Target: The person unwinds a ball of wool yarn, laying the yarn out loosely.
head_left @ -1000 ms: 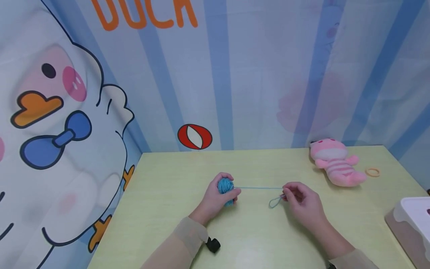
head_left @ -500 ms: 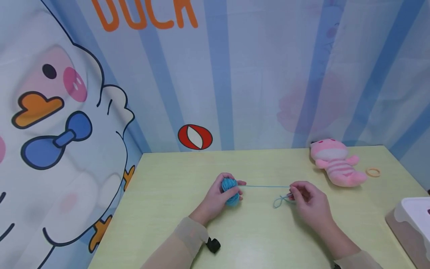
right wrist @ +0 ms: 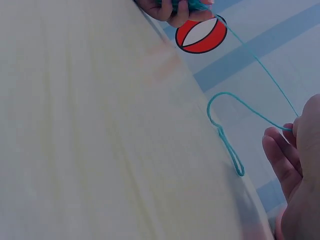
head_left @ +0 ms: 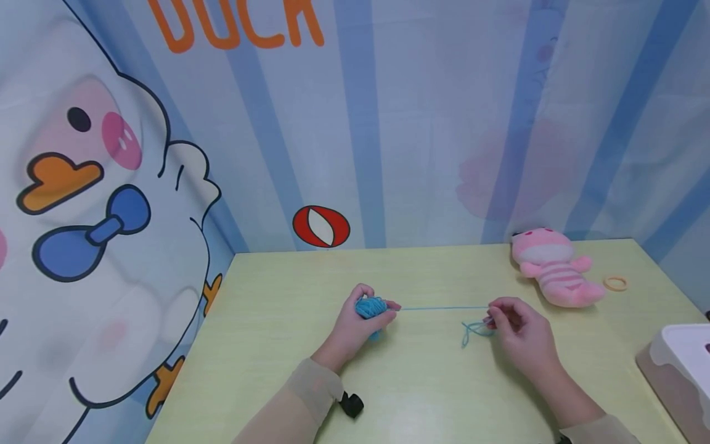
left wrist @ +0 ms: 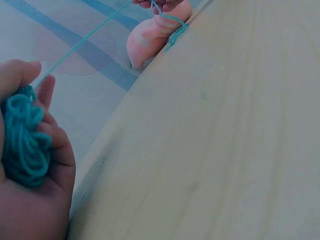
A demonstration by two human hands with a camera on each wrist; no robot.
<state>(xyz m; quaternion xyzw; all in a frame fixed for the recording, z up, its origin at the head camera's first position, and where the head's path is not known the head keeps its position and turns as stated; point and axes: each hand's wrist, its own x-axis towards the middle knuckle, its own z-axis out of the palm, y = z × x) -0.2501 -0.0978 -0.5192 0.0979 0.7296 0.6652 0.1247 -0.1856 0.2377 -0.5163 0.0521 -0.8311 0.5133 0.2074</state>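
Observation:
A small ball of turquoise yarn (head_left: 370,307) lies in my left hand (head_left: 355,324), with fingers and thumb curled round it. From the ball a straight yarn strand (head_left: 438,308) stretches across to my right hand (head_left: 524,336), whose thumb and fingertips pinch it. Below those fingertips dangles a loose yarn loop (head_left: 468,333). In the left wrist view the wound ball (left wrist: 27,142) fills the palm, and the strand leaves past the thumb tip. The right wrist view shows the hanging loop (right wrist: 232,147) doubled back on itself, beside the right hand (right wrist: 295,165).
A pink striped plush toy (head_left: 557,268) lies at the back right of the table (head_left: 277,290), with an orange ring (head_left: 615,283) beside it. A white-lidded box (head_left: 677,364) stands at the right edge. A small black object (head_left: 352,404) is by the left sleeve. A printed curtain hangs behind.
My right hand has moved to the right, lengthening the strand between the hands. The yarn ball has turned in my left hand, and the dangling loop has shifted right with the right hand.

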